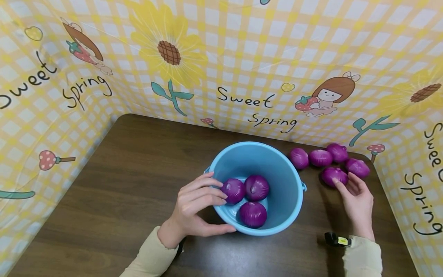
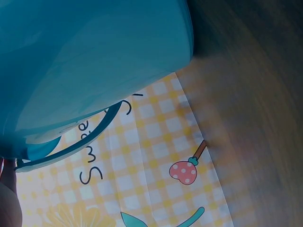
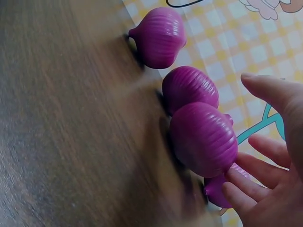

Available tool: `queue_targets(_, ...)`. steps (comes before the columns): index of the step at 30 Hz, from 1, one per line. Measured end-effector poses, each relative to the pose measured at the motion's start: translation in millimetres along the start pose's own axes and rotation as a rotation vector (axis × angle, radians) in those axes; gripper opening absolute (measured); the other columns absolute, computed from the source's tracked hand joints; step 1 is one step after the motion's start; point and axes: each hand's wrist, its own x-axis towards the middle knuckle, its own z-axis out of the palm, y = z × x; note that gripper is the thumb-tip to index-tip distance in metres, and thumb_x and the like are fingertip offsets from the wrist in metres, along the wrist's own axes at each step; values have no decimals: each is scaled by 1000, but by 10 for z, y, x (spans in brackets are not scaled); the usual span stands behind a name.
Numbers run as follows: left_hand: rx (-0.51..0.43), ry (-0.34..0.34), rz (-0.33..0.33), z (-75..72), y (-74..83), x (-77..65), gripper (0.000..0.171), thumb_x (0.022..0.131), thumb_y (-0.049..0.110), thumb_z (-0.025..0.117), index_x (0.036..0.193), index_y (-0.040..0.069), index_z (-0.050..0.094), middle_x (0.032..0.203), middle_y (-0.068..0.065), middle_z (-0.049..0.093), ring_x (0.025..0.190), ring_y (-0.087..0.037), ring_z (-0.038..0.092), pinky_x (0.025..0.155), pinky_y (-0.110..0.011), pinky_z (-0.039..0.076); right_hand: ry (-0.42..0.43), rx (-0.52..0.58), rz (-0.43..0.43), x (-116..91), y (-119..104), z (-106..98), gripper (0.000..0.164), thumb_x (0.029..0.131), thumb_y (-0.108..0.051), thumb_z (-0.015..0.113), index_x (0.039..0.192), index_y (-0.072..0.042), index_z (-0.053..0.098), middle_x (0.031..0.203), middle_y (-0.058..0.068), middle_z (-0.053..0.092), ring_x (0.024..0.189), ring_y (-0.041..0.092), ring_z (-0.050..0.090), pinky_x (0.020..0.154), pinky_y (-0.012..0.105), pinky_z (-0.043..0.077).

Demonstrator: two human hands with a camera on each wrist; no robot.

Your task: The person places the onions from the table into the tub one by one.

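A light blue bucket stands on the table with three purple onions inside. My left hand holds the bucket's left rim, fingers reaching over it and thumb along the front edge; its fingertips come close to the leftmost onion. In the left wrist view the bucket's side and handle fill the upper left. To the right of the bucket, my right hand is at the nearest loose onion. The right wrist view shows the fingers spread beside that onion, thumb apart from it.
Several more onions lie in a cluster by the table's back right corner. A yellow checked cloth with printed drawings hangs round the back and sides of the dark wooden table. A black strap sits at my right wrist.
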Motion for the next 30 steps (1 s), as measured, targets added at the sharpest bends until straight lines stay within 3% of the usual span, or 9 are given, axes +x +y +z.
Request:
queue_targets(11,1,5,-1,2,8,0,46,77,49,87,80,6,71,85,-8,73,86,-30,71,97,-55,52,-14,16,24,99,113,40,78,90,-35,80,155,-12,43,153,14,46,137,25,48,98,11,43)
queue_targets(18,-2,3,-1,4,11,1,46,77,49,86,80,5,71,85,-8,73,86,-30,71,98,-55,52,-30,-16,29,147,181,71,89,87,-35,83,159,-13,35,155,18,42,139,32,45,111,26,39)
queue_targets(30,3,7,3,7,8,6,46,77,49,87,80,6,71,84,-8,73,86,-29,71,97,-55,52,-10,-16,22,161,202,117,85,88,-35,81,158,-12,37,152,18,46,137,30,48,103,16,42)
